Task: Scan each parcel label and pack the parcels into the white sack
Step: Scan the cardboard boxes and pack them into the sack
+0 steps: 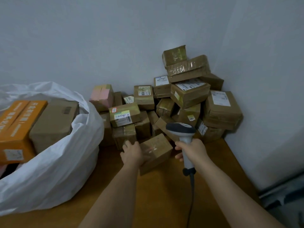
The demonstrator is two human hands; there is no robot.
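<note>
Parcel (156, 152) gripped by left hand (131, 153) fingers curled around it; right hand (192, 150) fingers clench the scanner (182, 134).

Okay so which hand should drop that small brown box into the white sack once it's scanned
Left, probably. The left hand already holds the small brown cardboard box, and the white plastic sack lies on its side. The right hand grips the grey handheld barcode scanner.
</note>
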